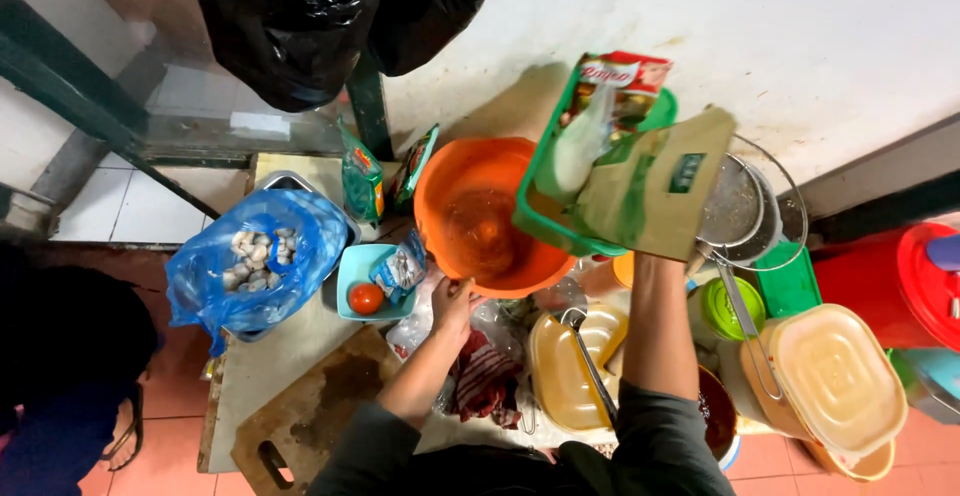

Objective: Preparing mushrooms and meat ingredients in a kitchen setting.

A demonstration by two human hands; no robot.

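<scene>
Looking down on a crowded bench (270, 366), the left hand (452, 306) rests at the near rim of an orange bowl (480, 211), its fingers loosely curled against the rim; whether they pinch it cannot be told. The right hand is hidden behind a green basket (545, 221), which it holds raised and tilted over the bowl's right side; its fingers cannot be seen, so their state cannot be told. The basket carries packets (620, 86) and a tan pouch (655, 191) that overhangs its right edge. Left of the bowl stand two green sachets (362, 181), just beside a small blue dish (350, 271) holding a tomato (366, 298) and a foil packet. Further left, a blue bag (200, 276) of pale round items sits at the bench's left edge. A wooden board (310, 416) lies at the near left corner, partly bare. Right of the arms, a yellow tub (560, 366), a wire strainer (745, 206) and a lidded container (835, 376) stand close together, leaving little room. A red bin (880, 286) is at the far right.
</scene>
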